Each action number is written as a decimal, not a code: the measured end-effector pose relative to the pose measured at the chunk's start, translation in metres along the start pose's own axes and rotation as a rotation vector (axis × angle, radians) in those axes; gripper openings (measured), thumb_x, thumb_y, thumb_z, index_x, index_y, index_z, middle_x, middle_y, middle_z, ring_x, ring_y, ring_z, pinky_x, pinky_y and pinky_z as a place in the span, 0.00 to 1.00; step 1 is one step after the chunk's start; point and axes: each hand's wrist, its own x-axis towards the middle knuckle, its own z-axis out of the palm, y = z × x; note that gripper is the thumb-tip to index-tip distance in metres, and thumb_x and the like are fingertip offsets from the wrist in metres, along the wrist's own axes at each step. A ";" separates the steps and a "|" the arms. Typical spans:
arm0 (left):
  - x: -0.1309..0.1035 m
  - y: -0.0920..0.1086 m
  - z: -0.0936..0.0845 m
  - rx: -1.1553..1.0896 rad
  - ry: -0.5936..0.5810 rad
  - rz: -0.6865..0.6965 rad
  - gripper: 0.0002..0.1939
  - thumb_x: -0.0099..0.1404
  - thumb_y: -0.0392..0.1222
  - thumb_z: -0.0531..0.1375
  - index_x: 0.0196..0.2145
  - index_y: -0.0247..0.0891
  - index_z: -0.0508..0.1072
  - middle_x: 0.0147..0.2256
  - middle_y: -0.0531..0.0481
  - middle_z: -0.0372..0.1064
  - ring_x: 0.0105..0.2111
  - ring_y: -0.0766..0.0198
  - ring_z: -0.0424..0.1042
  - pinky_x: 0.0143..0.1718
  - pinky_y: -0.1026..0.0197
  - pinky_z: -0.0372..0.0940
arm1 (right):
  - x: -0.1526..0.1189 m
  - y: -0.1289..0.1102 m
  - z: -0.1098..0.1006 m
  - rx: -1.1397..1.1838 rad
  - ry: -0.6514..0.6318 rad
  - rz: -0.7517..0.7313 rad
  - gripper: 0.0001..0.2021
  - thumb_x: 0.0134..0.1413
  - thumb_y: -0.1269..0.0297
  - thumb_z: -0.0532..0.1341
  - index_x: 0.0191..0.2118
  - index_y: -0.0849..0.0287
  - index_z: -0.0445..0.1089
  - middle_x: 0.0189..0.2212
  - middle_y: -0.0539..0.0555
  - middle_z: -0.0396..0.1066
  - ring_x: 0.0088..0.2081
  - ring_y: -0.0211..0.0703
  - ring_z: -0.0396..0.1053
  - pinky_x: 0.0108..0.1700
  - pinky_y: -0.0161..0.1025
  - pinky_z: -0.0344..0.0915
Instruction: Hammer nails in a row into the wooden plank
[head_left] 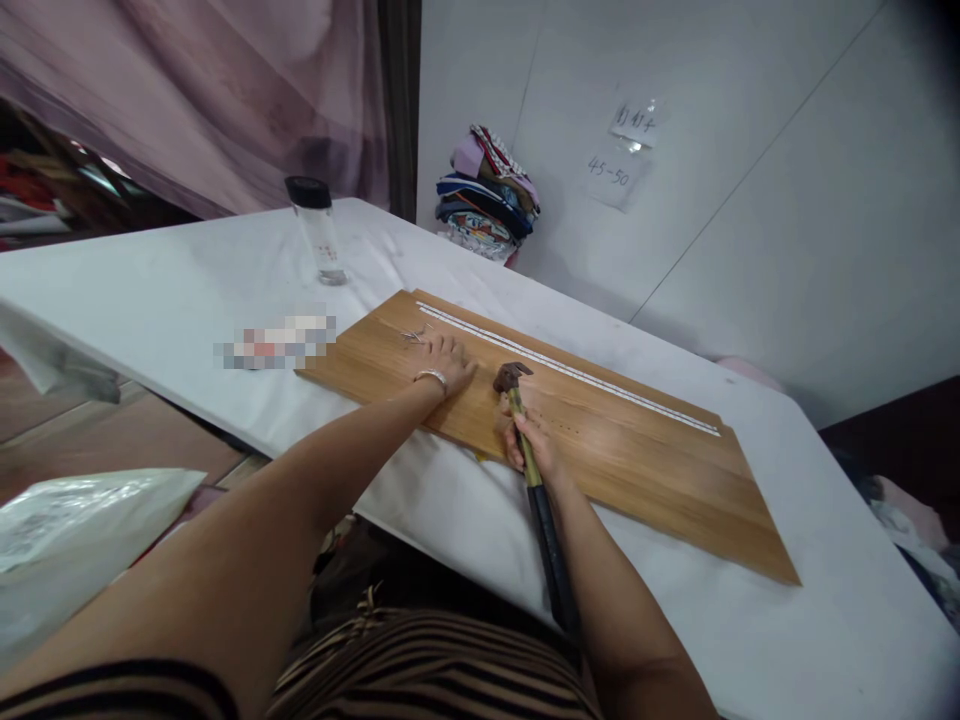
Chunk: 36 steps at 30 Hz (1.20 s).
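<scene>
A long wooden board (pixel 645 450) lies flat across the table. My left hand (pixel 448 362), a bracelet at its wrist, rests on the board's left part with fingers stretched out. Just beyond those fingers is a small pile of nails (pixel 412 337). My right hand (pixel 534 440) is wrapped round the upper handle of a claw hammer (pixel 531 455), close below its rusty head. The hammer's dark grip reaches back along my forearm. To the right of the hammer, a short row of small dark marks (pixel 566 427) shows on the wood; whether they are nails or holes I cannot tell.
Two narrow white strips (pixel 562 366) run along the board's far side. A clear bottle with a black lid (pixel 319 235) stands on the white-covered table (pixel 165 270), beside a blurred-out item (pixel 277 340). Folded clothes (pixel 487 200) are stacked by the wall.
</scene>
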 end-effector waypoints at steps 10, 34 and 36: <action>-0.001 0.001 -0.002 0.000 0.000 0.003 0.31 0.75 0.55 0.47 0.63 0.33 0.73 0.69 0.32 0.64 0.69 0.41 0.60 0.68 0.43 0.54 | 0.000 -0.001 0.001 0.000 0.004 0.004 0.27 0.46 0.40 0.73 0.42 0.56 0.70 0.17 0.39 0.68 0.10 0.30 0.54 0.12 0.30 0.52; -0.001 0.002 -0.002 -0.030 -0.018 -0.007 0.31 0.75 0.55 0.48 0.64 0.33 0.72 0.70 0.32 0.62 0.71 0.41 0.57 0.70 0.43 0.51 | 0.001 0.002 -0.002 -0.008 0.003 0.012 0.27 0.47 0.40 0.72 0.43 0.56 0.69 0.17 0.39 0.68 0.10 0.30 0.54 0.12 0.30 0.51; -0.002 0.002 -0.003 -0.037 -0.016 -0.009 0.31 0.75 0.55 0.48 0.64 0.32 0.72 0.69 0.31 0.63 0.70 0.41 0.58 0.70 0.43 0.51 | 0.000 0.002 -0.002 -0.007 0.004 0.006 0.27 0.48 0.40 0.72 0.43 0.56 0.70 0.18 0.39 0.68 0.10 0.30 0.55 0.12 0.30 0.52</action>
